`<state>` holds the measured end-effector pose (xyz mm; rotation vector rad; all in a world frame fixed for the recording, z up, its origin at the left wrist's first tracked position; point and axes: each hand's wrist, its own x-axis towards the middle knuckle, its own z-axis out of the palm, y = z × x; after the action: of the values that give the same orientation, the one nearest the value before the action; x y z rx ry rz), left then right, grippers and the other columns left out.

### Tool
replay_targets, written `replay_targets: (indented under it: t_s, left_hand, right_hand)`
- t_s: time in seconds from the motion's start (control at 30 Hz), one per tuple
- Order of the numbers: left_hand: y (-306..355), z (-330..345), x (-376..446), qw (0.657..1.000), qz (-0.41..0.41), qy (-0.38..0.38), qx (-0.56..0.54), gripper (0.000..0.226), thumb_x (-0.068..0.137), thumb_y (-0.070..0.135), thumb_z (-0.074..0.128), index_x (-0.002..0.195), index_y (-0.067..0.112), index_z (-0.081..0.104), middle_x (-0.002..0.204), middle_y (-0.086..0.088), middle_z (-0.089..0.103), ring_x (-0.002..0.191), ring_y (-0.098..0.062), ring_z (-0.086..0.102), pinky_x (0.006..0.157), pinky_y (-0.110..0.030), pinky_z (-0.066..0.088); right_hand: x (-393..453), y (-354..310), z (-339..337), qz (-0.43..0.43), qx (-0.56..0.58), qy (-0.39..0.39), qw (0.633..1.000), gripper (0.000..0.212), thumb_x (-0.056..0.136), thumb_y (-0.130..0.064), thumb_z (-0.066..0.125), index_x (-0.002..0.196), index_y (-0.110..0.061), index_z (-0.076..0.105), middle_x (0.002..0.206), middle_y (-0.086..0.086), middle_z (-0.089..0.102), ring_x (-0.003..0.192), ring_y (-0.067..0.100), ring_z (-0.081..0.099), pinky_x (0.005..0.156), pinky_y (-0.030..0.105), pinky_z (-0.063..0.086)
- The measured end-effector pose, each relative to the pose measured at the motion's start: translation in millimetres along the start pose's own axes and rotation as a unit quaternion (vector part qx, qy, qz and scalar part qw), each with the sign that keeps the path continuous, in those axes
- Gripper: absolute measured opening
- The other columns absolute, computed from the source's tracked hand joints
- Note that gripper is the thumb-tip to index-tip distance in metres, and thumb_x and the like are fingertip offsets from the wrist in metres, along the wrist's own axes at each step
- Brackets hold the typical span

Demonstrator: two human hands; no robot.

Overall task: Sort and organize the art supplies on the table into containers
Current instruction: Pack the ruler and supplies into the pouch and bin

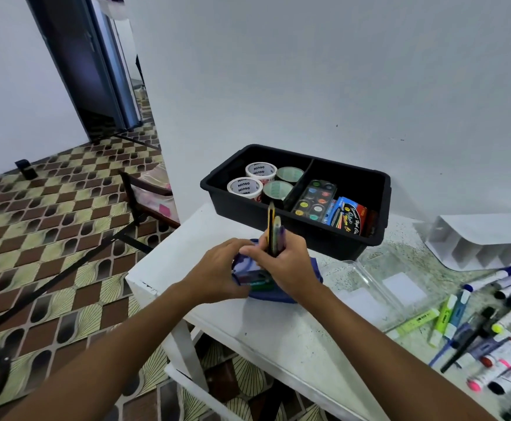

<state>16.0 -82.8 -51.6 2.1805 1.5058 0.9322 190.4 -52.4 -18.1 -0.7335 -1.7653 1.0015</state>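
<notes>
A blue pencil pouch [278, 294] lies near the table's left corner with coloured items showing in its open mouth. My left hand [217, 271] grips the pouch's left edge. My right hand [284, 265] grips a bunch of pencils [274, 229] upright, their lower ends at the pouch opening. Behind stands a black divided bin [296, 235]; several tape rolls [260, 180] fill its left part, a watercolour palette [315, 200] and a crayon box [350, 220] its right part.
Several markers and highlighters [491, 323] lie scattered at the right. A clear plastic tray [375, 287] sits mid-table, and a white compartment organiser [479, 247] lies against the wall. The white table [278, 332] has its edge and corner close on the left, with patterned floor below.
</notes>
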Motion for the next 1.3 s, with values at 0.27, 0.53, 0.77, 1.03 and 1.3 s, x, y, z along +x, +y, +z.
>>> replay_targets:
  t_s: [0.27,0.53,0.77,1.03,1.3]
  left_hand:
    - [0,-16,-4,0.992,-0.076,-0.063,-0.074,0.069,0.06,0.026,0.085,0.119,0.02,0.051,0.111,0.006,0.057,0.101,-0.015,0.06,0.079,-0.013,0.053]
    - [1,-19,2,0.985,-0.111,-0.098,-0.089,0.073,0.059,0.027,0.082,0.122,0.023,0.046,0.118,-0.002,0.054,0.105,-0.02,0.059,0.077,-0.019,0.057]
    - [1,-23,7,0.982,-0.12,-0.12,-0.085,0.071,0.063,0.02,0.086,0.122,0.022,0.047,0.118,0.0,0.053,0.104,-0.02,0.059,0.075,-0.02,0.057]
    - [-1,-25,11,0.98,-0.135,-0.129,-0.073,0.068,0.069,0.014,0.086,0.123,0.023,0.046,0.117,0.004,0.052,0.104,-0.018,0.058,0.075,-0.016,0.056]
    - [0,-27,11,0.982,-0.122,-0.129,-0.065,0.069,0.068,0.015,0.087,0.124,0.021,0.048,0.12,0.001,0.054,0.106,-0.019,0.059,0.077,-0.018,0.056]
  right_hand:
    - [8,33,-23,0.005,-0.313,-0.249,0.916,0.035,0.085,-0.028,0.072,0.068,-0.026,0.042,0.073,-0.007,0.046,0.069,0.012,0.046,0.063,0.027,0.036]
    - [17,27,-22,0.045,-0.465,-0.297,0.833,0.028,0.086,-0.034,0.068,0.079,-0.018,0.046,0.088,0.001,0.05,0.082,0.022,0.051,0.064,0.03,0.035]
    - [21,18,-25,0.14,-0.407,-0.289,0.855,0.035,0.074,-0.03,0.08,0.1,-0.02,0.059,0.102,0.003,0.059,0.087,0.022,0.057,0.063,0.032,0.049]
    - [19,6,-19,0.057,-0.492,-0.262,0.828,0.03,0.084,-0.032,0.069,0.108,-0.018,0.057,0.103,0.003,0.061,0.087,0.023,0.056,0.065,0.029,0.039]
    - [11,21,-12,-0.032,-0.586,-0.231,0.776,0.015,0.096,-0.021,0.05,0.105,-0.018,0.061,0.099,0.005,0.066,0.085,0.026,0.062,0.062,0.031,0.038]
